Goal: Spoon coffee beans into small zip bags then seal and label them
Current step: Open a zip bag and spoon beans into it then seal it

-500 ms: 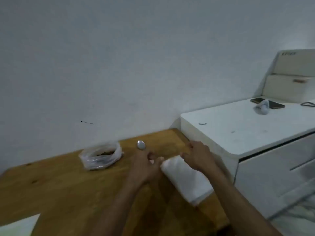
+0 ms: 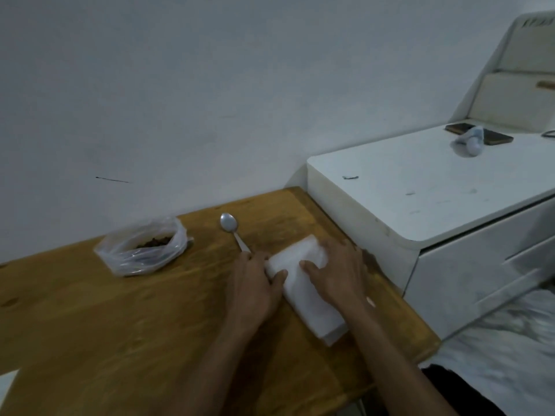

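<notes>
A white stack of small zip bags (image 2: 309, 298) lies on the wooden table (image 2: 120, 325) near its right edge. My left hand (image 2: 255, 283) grips the stack's near-left edge, thumb on top. My right hand (image 2: 339, 271) rests flat on the stack's far end, fingers spread over it. A metal spoon (image 2: 232, 229) lies just beyond my left hand, bowl toward the wall. Further left sits an open clear plastic bag of coffee beans (image 2: 144, 244).
A white cabinet (image 2: 420, 205) stands against the table's right side, higher than the tabletop, with a phone (image 2: 468, 133) and a crumpled bag (image 2: 470, 142) on it. A grey wall runs behind the table. A white sheet corner (image 2: 6, 385) shows at the bottom left.
The head has tilted a little, so the table sits larger in view. Both hands have settled onto the white stack; my right hand now lies flat on it.
</notes>
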Action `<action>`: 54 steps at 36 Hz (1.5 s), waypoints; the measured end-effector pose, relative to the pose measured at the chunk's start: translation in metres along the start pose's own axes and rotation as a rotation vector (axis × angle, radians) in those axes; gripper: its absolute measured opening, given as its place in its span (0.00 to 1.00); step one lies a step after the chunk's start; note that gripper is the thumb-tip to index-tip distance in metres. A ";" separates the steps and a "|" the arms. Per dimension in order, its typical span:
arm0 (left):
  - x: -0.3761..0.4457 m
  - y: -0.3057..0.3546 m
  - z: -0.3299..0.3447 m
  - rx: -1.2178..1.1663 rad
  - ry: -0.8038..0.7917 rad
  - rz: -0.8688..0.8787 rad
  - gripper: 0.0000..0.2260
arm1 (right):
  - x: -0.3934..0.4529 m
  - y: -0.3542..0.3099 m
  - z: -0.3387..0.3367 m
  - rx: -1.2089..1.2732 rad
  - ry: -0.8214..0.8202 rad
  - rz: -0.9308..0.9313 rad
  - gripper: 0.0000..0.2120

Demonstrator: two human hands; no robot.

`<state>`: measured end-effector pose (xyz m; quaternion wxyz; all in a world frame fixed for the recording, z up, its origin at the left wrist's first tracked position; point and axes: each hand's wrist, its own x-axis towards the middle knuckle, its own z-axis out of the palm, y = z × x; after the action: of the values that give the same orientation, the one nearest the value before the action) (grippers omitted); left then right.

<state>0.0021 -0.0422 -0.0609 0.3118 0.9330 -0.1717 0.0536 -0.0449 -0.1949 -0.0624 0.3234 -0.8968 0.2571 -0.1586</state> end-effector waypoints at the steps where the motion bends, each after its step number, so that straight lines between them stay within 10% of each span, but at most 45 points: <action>1: -0.001 -0.001 0.002 -0.021 0.018 0.004 0.20 | 0.000 0.001 0.001 0.025 0.017 0.006 0.30; 12: -0.001 0.014 -0.009 -0.287 0.126 -0.046 0.10 | 0.001 -0.018 -0.029 0.254 0.069 0.073 0.16; 22: 0.002 0.034 -0.080 -1.212 0.016 -0.291 0.06 | -0.011 -0.068 -0.064 0.876 -0.195 0.013 0.05; 35: -0.035 -0.064 -0.174 -0.691 0.131 -0.195 0.08 | -0.042 -0.151 0.013 0.777 -0.639 -0.286 0.05; 40: -0.045 -0.099 -0.186 -0.101 0.542 -0.150 0.17 | -0.064 -0.178 0.050 0.768 -0.554 -0.257 0.06; 54: -0.064 -0.127 -0.197 -0.856 0.413 -0.448 0.16 | -0.097 -0.216 0.098 0.996 -0.859 -0.197 0.11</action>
<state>-0.0113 0.1888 0.0117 0.6962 0.7059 0.0906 0.0934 -0.0025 0.0508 -0.0033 0.7569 -0.6429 -0.0817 0.0844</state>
